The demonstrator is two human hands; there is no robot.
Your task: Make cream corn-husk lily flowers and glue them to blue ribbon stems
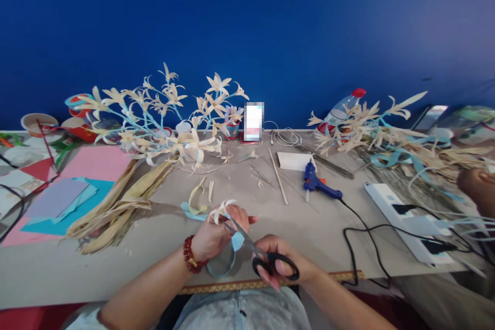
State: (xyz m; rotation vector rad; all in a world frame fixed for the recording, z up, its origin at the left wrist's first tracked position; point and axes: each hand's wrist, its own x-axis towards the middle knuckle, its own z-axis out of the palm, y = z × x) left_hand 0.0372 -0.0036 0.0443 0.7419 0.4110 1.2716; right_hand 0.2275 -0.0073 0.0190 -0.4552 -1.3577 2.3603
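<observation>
My left hand (216,240), with a red bead bracelet at its wrist, is closed on a small pale husk flower (223,210). Light blue paper strip (237,240) hangs by the same fingers and loops down towards the table's front edge. Black-handled scissors (275,264) are in my right hand (290,255), thumb and fingers through the loops. Their blades point up and left, reaching the flower and the strip at my left fingers. Just beyond my left hand lie a yellowish husk strip (196,197) and another piece of blue strip (189,211).
Husk flowers on blue stems (154,118) stand at the back left, more (359,121) at the back right. Dried husks (119,206) lie on coloured paper (93,162). A blue glue gun (319,183) trails its cord towards a white power strip (402,232). Another person's hand (477,191) is at far right.
</observation>
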